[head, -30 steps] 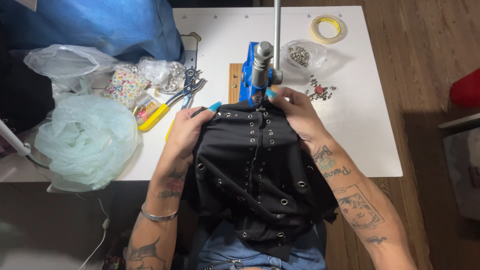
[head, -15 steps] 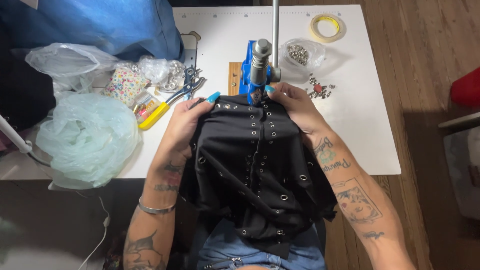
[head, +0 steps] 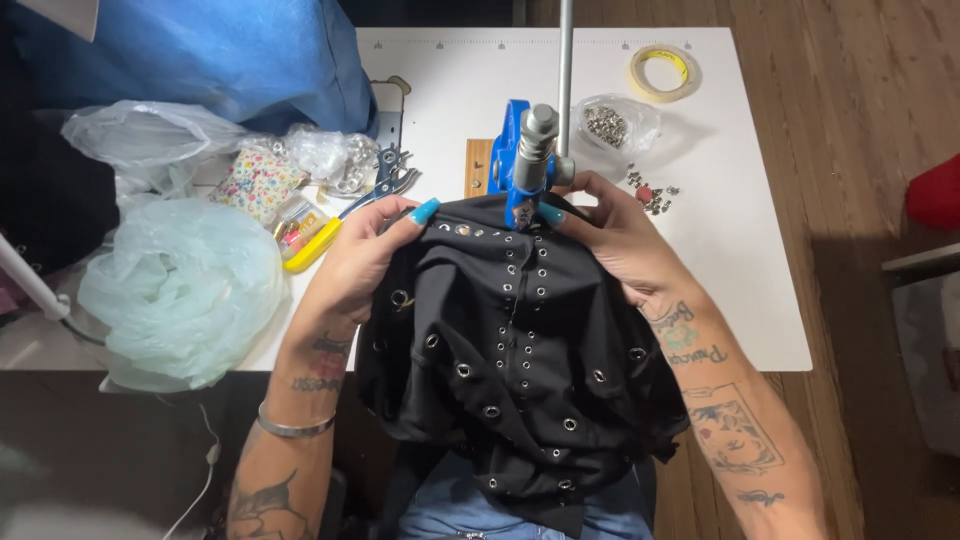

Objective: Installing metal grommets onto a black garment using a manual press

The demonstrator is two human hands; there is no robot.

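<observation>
A black garment (head: 520, 350) studded with several metal eyelets drapes from the white table's (head: 740, 280) front edge onto my lap. Its top edge lies under the head of a blue hand press (head: 525, 160) with a long metal lever. My left hand (head: 365, 260) grips the cloth at the upper left, fingers bent over the fabric. My right hand (head: 610, 240) pinches the cloth at the upper right, right beside the press head.
Pliers with yellow handles (head: 345, 215), a floral pouch (head: 258, 180) and clear plastic bags (head: 180, 290) lie left of the press. A bag of metal eyelets (head: 612, 125), loose eyelets (head: 650, 195) and a tape roll (head: 665, 70) sit at the right. Blue cloth (head: 200, 55) fills the back left.
Both hands and the garment's top edge have stayed at the press, shifting only slightly. The head camera has moved a little.
</observation>
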